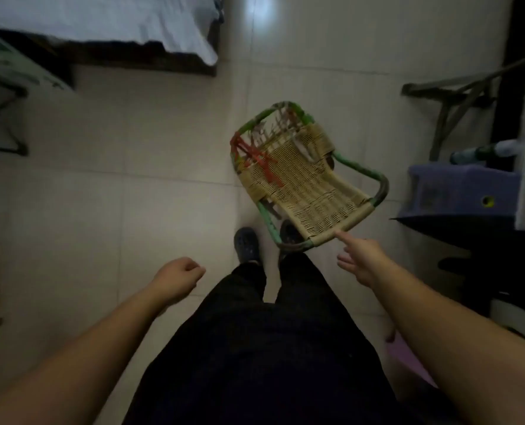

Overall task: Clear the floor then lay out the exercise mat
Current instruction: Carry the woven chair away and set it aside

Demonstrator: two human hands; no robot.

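Woven chair (308, 179) blocks floor centre; bare tiles (117, 194) left.

The floor (150, 154) is of large pale tiles, smooth and glossy, with a bright reflection near its far edge. The small chair (308, 179) has a seat and back of woven tan cane, rough in texture, on a frame wrapped in green and red strips that look like plastic, frayed at the back. The bed (101, 23) carries a pale, matt, creased cloth over a dark frame. The purple stool (457, 191) looks like smooth plastic. The trousers (255, 348) are dark matt cloth.
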